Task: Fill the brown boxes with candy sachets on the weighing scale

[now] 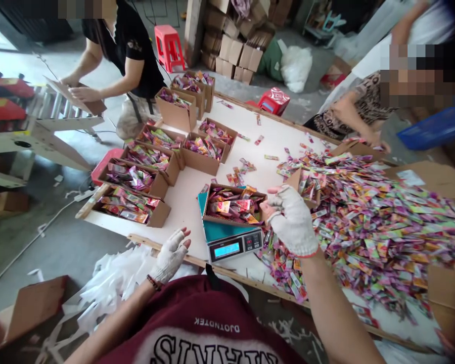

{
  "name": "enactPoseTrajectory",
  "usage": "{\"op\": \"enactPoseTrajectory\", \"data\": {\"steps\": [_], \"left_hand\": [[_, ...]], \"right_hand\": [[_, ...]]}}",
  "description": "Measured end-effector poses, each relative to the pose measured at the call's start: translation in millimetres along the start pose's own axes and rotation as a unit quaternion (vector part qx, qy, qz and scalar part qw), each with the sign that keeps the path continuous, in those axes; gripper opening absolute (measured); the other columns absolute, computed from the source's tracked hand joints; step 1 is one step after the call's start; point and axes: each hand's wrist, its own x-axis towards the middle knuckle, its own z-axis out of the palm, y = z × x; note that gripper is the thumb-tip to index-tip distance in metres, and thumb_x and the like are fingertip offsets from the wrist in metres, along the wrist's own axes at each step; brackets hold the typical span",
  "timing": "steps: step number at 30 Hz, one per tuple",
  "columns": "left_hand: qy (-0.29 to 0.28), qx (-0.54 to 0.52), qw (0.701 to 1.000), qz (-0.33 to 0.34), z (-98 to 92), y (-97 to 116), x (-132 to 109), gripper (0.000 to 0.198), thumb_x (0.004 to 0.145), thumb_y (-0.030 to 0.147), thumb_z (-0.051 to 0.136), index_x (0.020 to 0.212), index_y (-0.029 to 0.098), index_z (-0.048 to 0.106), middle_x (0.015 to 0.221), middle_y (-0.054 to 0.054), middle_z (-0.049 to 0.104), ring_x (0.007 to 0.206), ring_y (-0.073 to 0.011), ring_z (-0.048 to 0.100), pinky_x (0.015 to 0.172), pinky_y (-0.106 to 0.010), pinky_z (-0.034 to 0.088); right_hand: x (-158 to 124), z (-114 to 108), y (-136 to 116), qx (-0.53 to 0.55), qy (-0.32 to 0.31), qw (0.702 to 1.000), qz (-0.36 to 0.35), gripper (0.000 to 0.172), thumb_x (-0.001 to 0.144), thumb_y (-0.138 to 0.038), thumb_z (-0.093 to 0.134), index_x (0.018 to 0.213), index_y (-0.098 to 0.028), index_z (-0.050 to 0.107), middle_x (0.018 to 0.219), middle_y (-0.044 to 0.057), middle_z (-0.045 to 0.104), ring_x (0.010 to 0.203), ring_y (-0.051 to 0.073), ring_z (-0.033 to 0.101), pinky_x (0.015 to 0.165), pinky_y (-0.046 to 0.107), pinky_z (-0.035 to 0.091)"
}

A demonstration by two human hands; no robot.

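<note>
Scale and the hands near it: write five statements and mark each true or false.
1. A cardboard box of packets sits on the scale. True.
2. The scale's display is dark. False: it is lit blue.
3. The left hand is clutching a packet. False: it is open, holding nothing.
4. The right hand is at the box's right end. True.
5. The big heap of packets lies left of the scale. False: it lies to the right.

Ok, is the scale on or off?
The scale is on: its display glows blue. The digits are too blurred to read.
</note>
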Motion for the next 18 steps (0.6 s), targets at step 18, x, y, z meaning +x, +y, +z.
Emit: {"op": "enactPoseTrajectory", "data": {"steps": [18], "left_hand": [[-0.004,0.009,1.000,-0.024,-4.0,-26.6,-6.9,0.057,0.087,0.058,0.055,0.125,0.018,0.069,0.145,-0.016,0.060,0.137,-0.0306,0.054,0.119,-0.049,0.038]], "right_hand": [[-8.8,-3.2,62.2,-0.190,0.011,0.967,0.172,0.022,0.087,-0.040,0.054,0.086,-0.022,0.067,0.075,0.005,0.067,0.076,0.020,0.065,0.075,0.032,0.052]]}}
